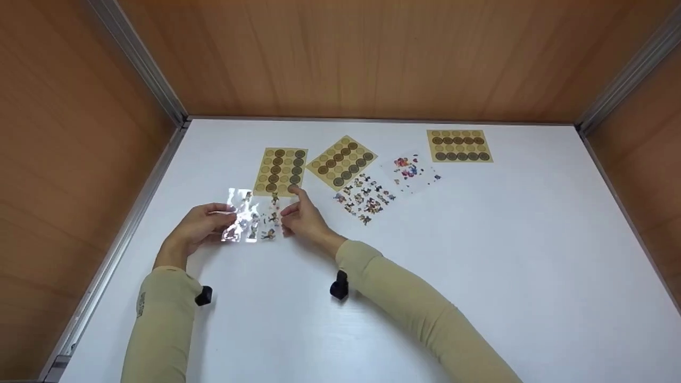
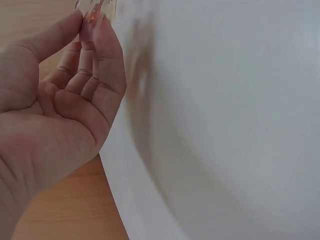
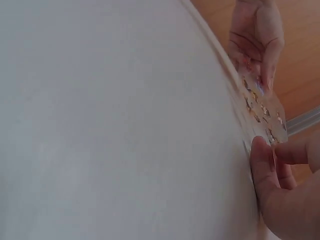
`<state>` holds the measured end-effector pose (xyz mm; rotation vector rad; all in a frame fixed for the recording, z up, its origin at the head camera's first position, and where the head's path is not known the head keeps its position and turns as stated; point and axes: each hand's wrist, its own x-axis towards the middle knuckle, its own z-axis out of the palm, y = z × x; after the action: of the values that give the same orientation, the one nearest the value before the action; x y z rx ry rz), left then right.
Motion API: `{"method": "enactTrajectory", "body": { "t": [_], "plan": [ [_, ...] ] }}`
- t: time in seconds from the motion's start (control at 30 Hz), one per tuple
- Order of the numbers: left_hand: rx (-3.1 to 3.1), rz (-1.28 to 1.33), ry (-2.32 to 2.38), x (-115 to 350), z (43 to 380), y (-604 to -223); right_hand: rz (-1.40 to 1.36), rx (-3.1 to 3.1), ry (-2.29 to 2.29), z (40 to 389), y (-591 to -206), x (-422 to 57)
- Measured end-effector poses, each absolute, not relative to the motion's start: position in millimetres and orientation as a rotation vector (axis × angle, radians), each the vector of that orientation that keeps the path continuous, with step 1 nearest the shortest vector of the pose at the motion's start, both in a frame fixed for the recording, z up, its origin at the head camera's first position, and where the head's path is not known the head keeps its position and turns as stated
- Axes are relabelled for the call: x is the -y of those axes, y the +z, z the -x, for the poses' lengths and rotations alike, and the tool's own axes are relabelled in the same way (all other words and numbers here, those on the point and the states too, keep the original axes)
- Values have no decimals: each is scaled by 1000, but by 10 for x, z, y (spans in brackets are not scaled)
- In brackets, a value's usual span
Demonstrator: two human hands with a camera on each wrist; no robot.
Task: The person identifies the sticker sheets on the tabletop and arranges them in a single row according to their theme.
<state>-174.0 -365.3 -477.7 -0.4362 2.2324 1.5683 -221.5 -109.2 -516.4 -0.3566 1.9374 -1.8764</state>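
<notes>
A clear sticker sheet (image 1: 270,219) printed with small colourful figures is held up over the left part of the white table. My left hand (image 1: 199,226) pinches its left edge between thumb and fingers. In the left wrist view only a corner of the sheet (image 2: 95,10) shows at the left hand's fingertips (image 2: 106,30). At the opposite edge, my right hand (image 1: 307,218) pinches the sheet, as the right wrist view shows with the sheet (image 3: 262,107) stretched between both hands. Just behind it lies a tan sheet of round stickers (image 1: 279,170), partly overlapped in the head view.
Another tan sheet (image 1: 342,162) lies slanted at the centre, and one more tan sheet (image 1: 460,146) is at the back right. Between them are a clear sheet of small figures (image 1: 366,198) and a clear sheet with colourful prints (image 1: 409,170). Wooden walls (image 1: 372,58) enclose the white table (image 1: 479,266).
</notes>
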Motion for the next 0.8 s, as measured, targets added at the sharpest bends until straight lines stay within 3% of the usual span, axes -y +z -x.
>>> {"method": "enactTrajectory", "body": {
  "t": [0.5, 0.8],
  "plan": [
    [-2447, 566, 1348, 3921, 1739, -4907, 1400, -2757, -446, 1998, -5194, 1351],
    [-2486, 624, 1216, 4019, 1751, -4920, 1408, -2674, -106, 1858, -5036, 1430]
  ]
}}
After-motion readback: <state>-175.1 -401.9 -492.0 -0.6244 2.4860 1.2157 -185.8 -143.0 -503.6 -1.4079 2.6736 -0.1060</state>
